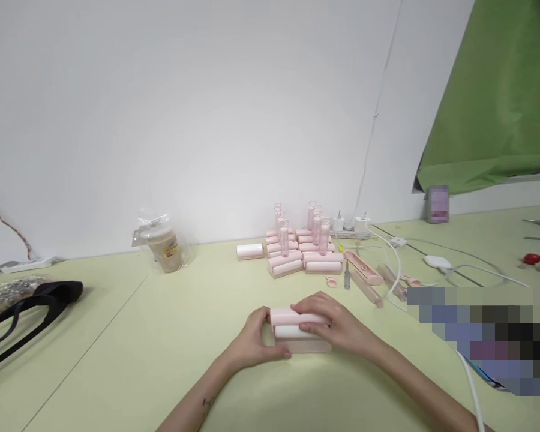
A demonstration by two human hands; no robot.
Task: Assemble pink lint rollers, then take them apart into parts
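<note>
Plastic curves smoothly over the small pink case (281, 317), which I view near the middle of the flat, yellow-green table (198, 306); a matte white cylinder (290, 332) lies lengthwise along its front, above a paler base. The left hand (252, 343) is clamped on the case's left end, thumb along its lower front, other fingers partly hidden; the right hand (339, 324) grips the right end, fingers bent over the rounded top, thumb against the cylinder. Beyond, I see similar pink cases (323, 258) in rows, slim translucent tubes (284, 241) upright among them; to their right lies an elongated, round-ended pink shell (363, 269); far left, a tapered cup (167, 252) stands in crinkled clear film.
</note>
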